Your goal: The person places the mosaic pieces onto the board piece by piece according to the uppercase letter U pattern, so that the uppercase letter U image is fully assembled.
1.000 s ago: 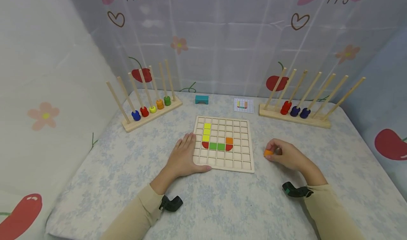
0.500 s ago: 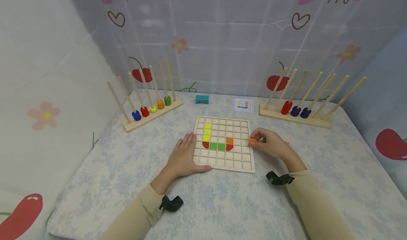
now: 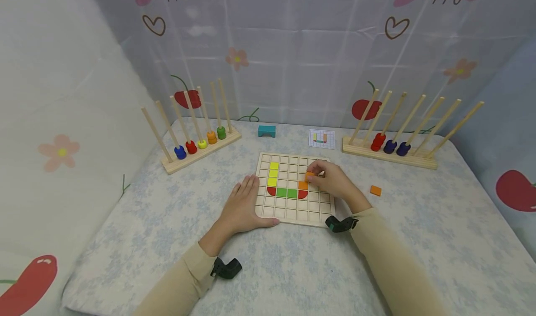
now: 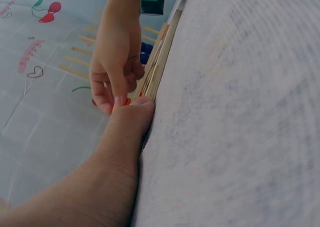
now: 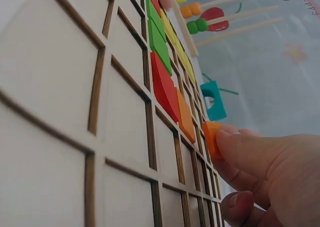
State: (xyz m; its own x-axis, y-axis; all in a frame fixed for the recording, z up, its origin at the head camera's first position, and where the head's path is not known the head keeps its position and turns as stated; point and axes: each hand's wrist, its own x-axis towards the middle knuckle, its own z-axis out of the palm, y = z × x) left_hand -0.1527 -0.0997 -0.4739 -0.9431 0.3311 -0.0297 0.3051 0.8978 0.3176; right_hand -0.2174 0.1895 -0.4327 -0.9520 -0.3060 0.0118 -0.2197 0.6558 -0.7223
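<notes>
A wooden grid board lies mid-table. Its cells hold a column of yellow tiles, two green tiles, two rounded red tiles and an orange tile. My left hand rests along the board's left edge, fingers straight, thumb at its near edge. Between right thumb and fingers, my right hand pinches another orange square tile, tilted, just beyond the orange one in the grid. The right wrist view shows the pinched tile raised above the cells. One more orange tile lies right of the board.
Behind the board stand a teal arch block and a printed pattern card. Wooden peg racks with coloured beads flank them: the left rack and the right rack. A printed curtain hangs behind the table.
My right hand has carried the pinched orange tile leftward from the table to over the board, uncovering the loose orange tile. My left hand has stayed in place.
</notes>
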